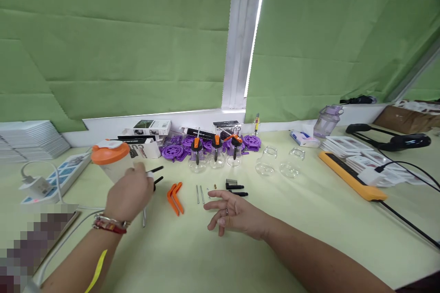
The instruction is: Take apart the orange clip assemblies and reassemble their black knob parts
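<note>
My left hand hovers over the table beside a bottle with an orange lid, its fingers pinching a small black part; a second black piece pokes out just below. My right hand rests open on the table, fingers spread, holding nothing. Just ahead of its fingertips lie two thin metal pins, a small spring and black plastic pieces. Two orange levers lie between my hands.
Three small glass jars with orange-and-black tops stand before purple plastic wheels and boxes. Two bare glass jars lie to the right. A power strip sits left; an orange-edged tool, cables and a purple bottle right.
</note>
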The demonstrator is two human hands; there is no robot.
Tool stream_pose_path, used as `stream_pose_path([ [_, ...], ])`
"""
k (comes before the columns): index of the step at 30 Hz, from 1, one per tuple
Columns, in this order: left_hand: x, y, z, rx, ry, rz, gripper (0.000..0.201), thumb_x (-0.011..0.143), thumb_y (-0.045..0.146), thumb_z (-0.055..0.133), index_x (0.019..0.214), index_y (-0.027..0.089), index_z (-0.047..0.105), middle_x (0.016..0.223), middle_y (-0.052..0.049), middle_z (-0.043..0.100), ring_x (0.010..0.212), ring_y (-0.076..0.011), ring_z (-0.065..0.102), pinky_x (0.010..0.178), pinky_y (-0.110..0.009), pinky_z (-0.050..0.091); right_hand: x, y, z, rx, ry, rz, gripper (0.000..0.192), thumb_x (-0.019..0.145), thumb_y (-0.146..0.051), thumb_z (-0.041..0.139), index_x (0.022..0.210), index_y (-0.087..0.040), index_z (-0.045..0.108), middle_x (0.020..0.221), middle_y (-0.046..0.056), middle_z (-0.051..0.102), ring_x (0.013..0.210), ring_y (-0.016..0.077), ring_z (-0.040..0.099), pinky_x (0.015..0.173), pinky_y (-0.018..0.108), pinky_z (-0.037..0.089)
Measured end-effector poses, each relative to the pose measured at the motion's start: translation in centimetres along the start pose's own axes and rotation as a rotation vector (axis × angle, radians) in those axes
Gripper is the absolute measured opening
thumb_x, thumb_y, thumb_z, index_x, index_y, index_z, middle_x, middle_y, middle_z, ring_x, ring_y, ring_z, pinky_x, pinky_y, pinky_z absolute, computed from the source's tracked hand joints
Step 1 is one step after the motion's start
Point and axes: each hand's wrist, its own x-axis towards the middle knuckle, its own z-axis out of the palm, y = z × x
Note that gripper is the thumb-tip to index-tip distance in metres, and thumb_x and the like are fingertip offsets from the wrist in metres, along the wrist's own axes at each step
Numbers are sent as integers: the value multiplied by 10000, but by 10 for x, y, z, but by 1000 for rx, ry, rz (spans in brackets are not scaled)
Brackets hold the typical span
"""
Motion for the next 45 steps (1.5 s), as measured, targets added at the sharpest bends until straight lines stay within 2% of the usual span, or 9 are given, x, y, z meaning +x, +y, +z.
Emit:
stream_pose_path([
  [5, 31, -40, 18, -18, -201, -117, 258, 761, 180, 369, 925, 55, 524, 884, -253, 617, 765, -317, 631, 558, -346, 441, 1, 3, -1, -18, 13, 3, 669, 685, -322, 728, 1256, -266, 383, 1293, 175, 427, 893, 226, 635, 665, 338, 496],
  [10, 34, -46, 38, 12, -294, -57, 204, 721, 152, 398, 826, 103, 566, 912, -236, 639, 812, -313, 638, 605, -347, 469, 3, 0, -6, -122, 33, -35, 618, 721, -324, 688, 1250, -254, 375, 1249, 152, 450, 883, 205, 626, 675, 339, 490],
  [14, 32, -44, 43, 40, -315, -22, 203, 715, 156, 404, 788, 117, 589, 906, -230, 642, 806, -324, 636, 616, -378, 473, 10, -23, -26, -524, 322, -201, 500, 772, -279, 603, 1232, -250, 408, 1159, 106, 501, 887, 172, 578, 748, 359, 473],
  [17, 29, -39, 40, 64, -269, -10, 230, 718, 159, 402, 835, 110, 595, 924, -234, 629, 802, -334, 630, 598, -388, 472, 25, -50, -57, -891, 679, -358, 484, 792, -292, 546, 1257, -273, 410, 1199, 96, 475, 999, 220, 515, 830, 406, 439],
  [21, 19, -24, 32, 121, -146, 15, 296, 742, 125, 358, 953, 79, 561, 968, -242, 584, 839, -345, 607, 595, -400, 464, 52, -72, -101, -1026, 921, -415, 713, 737, -323, 601, 1356, -227, 260, 1351, 129, 348, 1198, 274, 372, 973, 452, 323],
  [24, 9, -7, 27, 149, -39, 107, 296, 777, 114, 320, 978, 85, 536, 991, -206, 562, 902, -324, 575, 626, -380, 456, 70, -68, -124, -850, 949, -261, 843, 651, -368, 680, 1349, -204, 236, 1295, 147, 419, 1155, 271, 426, 934, 426, 354],
  [30, -12, 19, 26, 196, 204, 348, 326, 795, 86, 307, 1032, 121, 528, 1050, -150, 576, 839, -265, 589, 618, -349, 440, 81, -49, -134, -858, 1036, -131, 505, 586, -429, 686, 989, -179, 511, 906, 51, 598, 795, 204, 541, 682, 319, 418],
  [38, -26, 22, 27, -424, 224, 436, 389, 857, 253, 385, 1236, 166, 369, 1149, -127, 545, 938, -250, 578, 736, -370, 468, 40, -74, -77, -1182, 1266, -448, 565, 632, -556, 614, 1018, -177, 450, 893, 65, 577, 771, 200, 528, 641, 300, 403],
  [45, -83, 56, 11, -1227, -291, 579, 768, 791, 269, 581, 1381, 297, 90, 1305, -124, 369, 1090, -229, 493, 907, -380, 422, -3, -34, 47, -1679, 617, -364, 416, 662, -505, 598, 895, -166, 539, 762, 71, 588, 666, 204, 515, 612, 317, 365],
])
